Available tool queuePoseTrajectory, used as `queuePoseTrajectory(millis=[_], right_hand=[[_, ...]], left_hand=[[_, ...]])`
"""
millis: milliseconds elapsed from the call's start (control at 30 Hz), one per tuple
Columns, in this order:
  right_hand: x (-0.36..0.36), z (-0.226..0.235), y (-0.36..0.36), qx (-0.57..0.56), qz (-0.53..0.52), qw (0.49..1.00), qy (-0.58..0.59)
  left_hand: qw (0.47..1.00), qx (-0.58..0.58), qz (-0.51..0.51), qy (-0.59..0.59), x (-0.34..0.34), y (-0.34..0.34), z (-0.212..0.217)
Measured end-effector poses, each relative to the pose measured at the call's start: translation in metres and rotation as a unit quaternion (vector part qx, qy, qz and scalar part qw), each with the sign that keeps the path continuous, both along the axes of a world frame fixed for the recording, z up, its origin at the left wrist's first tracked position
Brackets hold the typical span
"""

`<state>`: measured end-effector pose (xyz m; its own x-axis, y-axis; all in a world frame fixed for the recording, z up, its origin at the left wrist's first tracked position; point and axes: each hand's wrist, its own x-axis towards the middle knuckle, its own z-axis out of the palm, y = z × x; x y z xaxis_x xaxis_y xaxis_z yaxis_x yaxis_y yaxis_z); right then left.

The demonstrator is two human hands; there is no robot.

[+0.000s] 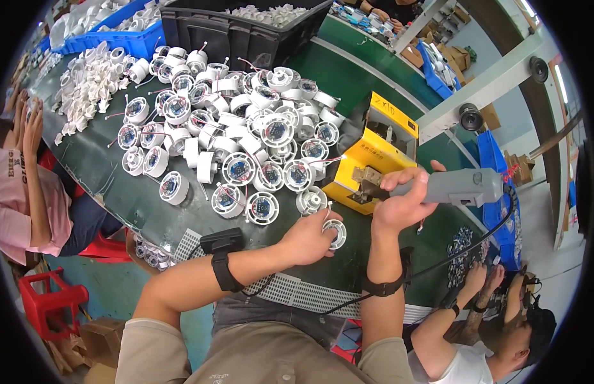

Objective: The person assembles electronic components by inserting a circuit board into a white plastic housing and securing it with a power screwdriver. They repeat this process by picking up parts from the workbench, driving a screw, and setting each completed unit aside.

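My left hand (309, 239) is closed on a white round plastic housing (338, 235), gripping it by its rim close to the table's near edge. Fingers of my right hand (402, 203) wrap around a grey corded electric screwdriver (460, 188), held roughly level. Its front end reaches to the metal fitting of a yellow box-shaped machine (380, 150); the tip itself is hard to make out. Beyond my left hand lies a big heap of similar white housings (239, 168), many showing blue circuit boards and thin red and white wires.
White plastic pieces (89, 83) are piled at the far left. A black crate (245, 35) and a blue bin (134, 38) stand behind the heap. The tool's black cord (463, 256) crosses my right forearm. Co-workers sit left (31, 192) and right (460, 352).
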<state>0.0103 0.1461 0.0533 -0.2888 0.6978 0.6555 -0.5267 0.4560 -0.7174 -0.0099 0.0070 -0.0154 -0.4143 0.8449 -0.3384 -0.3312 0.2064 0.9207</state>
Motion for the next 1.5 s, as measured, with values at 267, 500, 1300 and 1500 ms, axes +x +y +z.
queuePoseTrajectory(millis=[267, 500, 1300, 1500], right_hand=[[-0.001, -0.003, 0.003, -0.007, 0.031, 0.999, -0.015], [0.003, 0.005, 0.000, -0.006, 0.045, 0.999, -0.011], [0.015, -0.002, -0.013, -0.020, 0.077, 0.997, -0.023], [0.042, -0.003, -0.042, -0.096, 0.123, 0.988, -0.007]], left_hand=[[1.000, 0.004, 0.005, -0.011, 0.000, -0.001, 0.003], [1.000, -0.006, 0.003, -0.020, -0.001, 0.000, 0.001], [0.998, -0.009, 0.061, -0.029, 0.001, 0.000, 0.005], [0.998, 0.000, 0.060, -0.022, 0.000, 0.004, -0.001]])
